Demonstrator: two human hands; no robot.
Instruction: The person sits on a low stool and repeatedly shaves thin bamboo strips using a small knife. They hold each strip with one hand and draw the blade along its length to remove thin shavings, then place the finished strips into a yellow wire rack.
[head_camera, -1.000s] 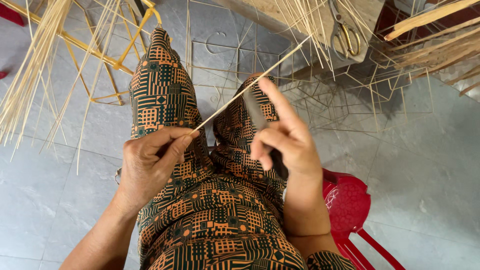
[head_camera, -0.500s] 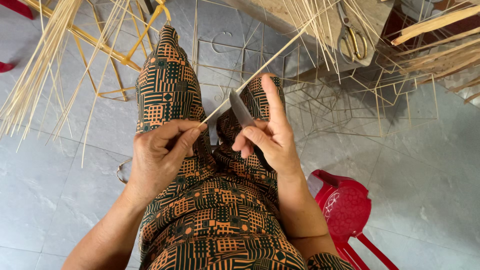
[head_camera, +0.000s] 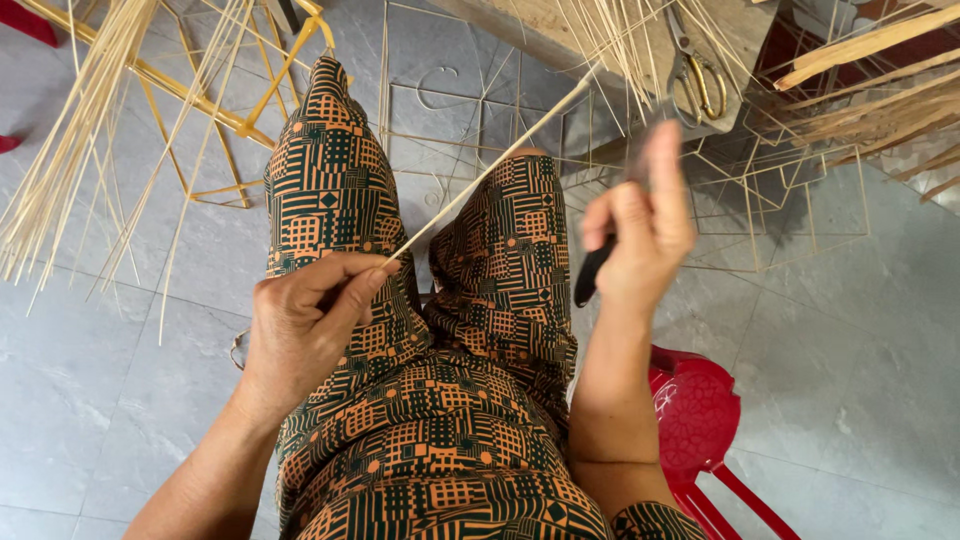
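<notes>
left hand (head_camera: 305, 325): grip pinched on thin bamboo stick (head_camera: 500, 160), frame middle | right hand (head_camera: 635, 235): grip closed around dark knife handle (head_camera: 590, 275), blurry

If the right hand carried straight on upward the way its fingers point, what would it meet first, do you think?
Probably the metal scissors with yellowish handles, lying on the wooden board's edge just beyond the right hand. Depth is unclear and the hand is blurred, so it might pass above them.

No packages, labels, signs or screens in view. Nothing printed or boxed shows on the grey tiled floor (head_camera: 120, 400), among the bamboo strips, or near the person's hands.
</notes>
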